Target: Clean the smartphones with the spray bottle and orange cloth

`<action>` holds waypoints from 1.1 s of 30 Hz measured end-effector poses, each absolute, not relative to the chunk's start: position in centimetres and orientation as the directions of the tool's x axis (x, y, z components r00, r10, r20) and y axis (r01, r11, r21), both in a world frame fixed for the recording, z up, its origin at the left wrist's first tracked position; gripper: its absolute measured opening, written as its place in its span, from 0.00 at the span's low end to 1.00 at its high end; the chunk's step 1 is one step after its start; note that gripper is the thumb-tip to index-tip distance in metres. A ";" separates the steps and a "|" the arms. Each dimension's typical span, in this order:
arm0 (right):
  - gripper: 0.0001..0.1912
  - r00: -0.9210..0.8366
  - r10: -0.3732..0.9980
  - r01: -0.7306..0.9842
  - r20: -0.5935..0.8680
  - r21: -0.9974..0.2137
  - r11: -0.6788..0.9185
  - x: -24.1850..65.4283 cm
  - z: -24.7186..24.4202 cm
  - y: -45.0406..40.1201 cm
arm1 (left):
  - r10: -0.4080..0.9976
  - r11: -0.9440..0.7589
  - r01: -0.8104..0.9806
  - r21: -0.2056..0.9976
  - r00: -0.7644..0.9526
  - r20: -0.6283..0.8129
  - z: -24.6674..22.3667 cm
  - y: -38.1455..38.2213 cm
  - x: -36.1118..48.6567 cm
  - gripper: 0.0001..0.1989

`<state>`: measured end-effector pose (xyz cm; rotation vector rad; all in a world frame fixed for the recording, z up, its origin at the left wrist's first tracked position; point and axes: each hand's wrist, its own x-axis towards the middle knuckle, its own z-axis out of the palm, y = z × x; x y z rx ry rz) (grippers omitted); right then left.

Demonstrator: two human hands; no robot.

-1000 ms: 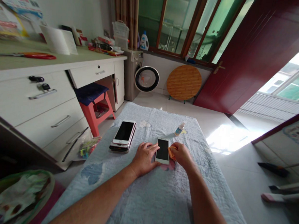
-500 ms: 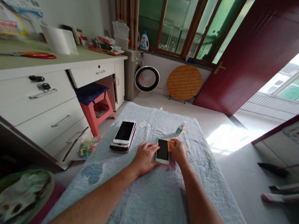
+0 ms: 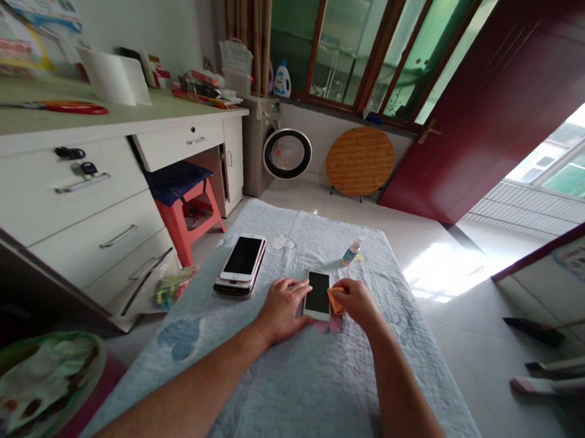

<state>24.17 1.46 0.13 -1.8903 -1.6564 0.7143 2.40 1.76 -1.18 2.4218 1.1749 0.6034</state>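
A white phone with a dark screen (image 3: 319, 293) lies flat on the cloth-covered table (image 3: 279, 405). Against its left edge rests my left hand (image 3: 285, 306), fingers spread, fingertips on the phone's rim. My right hand (image 3: 357, 300) pinches an orange cloth (image 3: 337, 301) at the phone's right edge. Behind the phone, slightly to the right, a small spray bottle (image 3: 351, 252) stands upright. To the left is a stack of phones (image 3: 241, 262), the top one white with a black screen.
A white desk (image 3: 178, 131) with drawers runs along the left, a red stool (image 3: 187, 218) under it. A bin (image 3: 95, 379) stands at the lower left. Beyond the table are a washing machine (image 3: 258, 143) with its door open and a round wooden board (image 3: 360, 160).
My right hand has shifted slightly right and down with the orange cloth, from over the phone's right side to its edge. My left hand has hardly moved.
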 end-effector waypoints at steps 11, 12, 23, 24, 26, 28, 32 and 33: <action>0.09 0.006 0.961 0.670 -0.275 -0.713 -0.208 24.7 1.4 0.5 | 0.801 -0.582 0.641 0.500 0.558 0.217 -1.4 1.8 2.4 0.33; 0.09 -0.007 0.954 0.679 -0.298 -0.703 -0.214 24.7 1.5 0.4 | 0.800 -0.584 0.641 0.499 0.559 0.218 -1.4 1.8 2.4 0.33; 0.08 -0.204 0.825 0.651 -0.527 -0.702 -0.289 24.8 3.0 -0.3 | 0.805 -0.579 0.652 0.490 0.552 0.218 -1.3 1.7 2.4 0.32; 0.08 -0.221 0.820 0.634 -0.529 -0.717 -0.291 24.8 3.1 -0.3 | 0.805 -0.579 0.653 0.489 0.552 0.216 -1.3 1.7 2.4 0.32; 0.09 -0.260 0.811 0.606 -0.524 -0.742 -0.285 24.7 3.2 -0.4 | 0.806 -0.576 0.655 0.489 0.552 0.211 -1.2 1.7 2.5 0.32; 0.09 -0.305 0.805 0.586 -0.509 -0.767 -0.263 24.5 3.4 -0.5 | 0.806 -0.575 0.654 0.493 0.555 0.203 -1.2 1.7 2.4 0.32; 0.10 -0.381 0.811 0.525 -0.444 -0.826 -0.206 24.0 3.5 -0.5 | 0.806 -0.573 0.645 0.506 0.556 0.205 -1.3 1.8 2.4 0.32; 0.10 -0.377 0.827 0.501 -0.417 -0.843 -0.196 23.9 3.4 -0.4 | 0.805 -0.574 0.642 0.509 0.555 0.208 -1.3 1.8 2.4 0.32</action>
